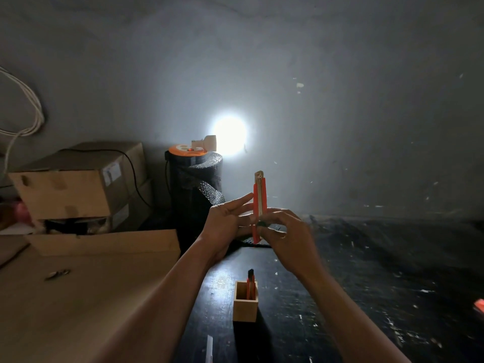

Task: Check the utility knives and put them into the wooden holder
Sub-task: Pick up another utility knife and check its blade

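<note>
An orange utility knife (pixel 260 205) stands upright in the air, well above the wooden holder (pixel 245 305), its metal blade end pointing up and showing pale past the orange casing. Its lower half is partly hidden, with a dark slider just visible on its right side. The wooden holder is a small, square, open-topped box of light wood, standing upright on the dark tabletop (pixel 366 284). A second orange utility knife (pixel 251 283) stands inside it, leaning against the holder's far-right corner, its black end sticking up above the rim.
</note>
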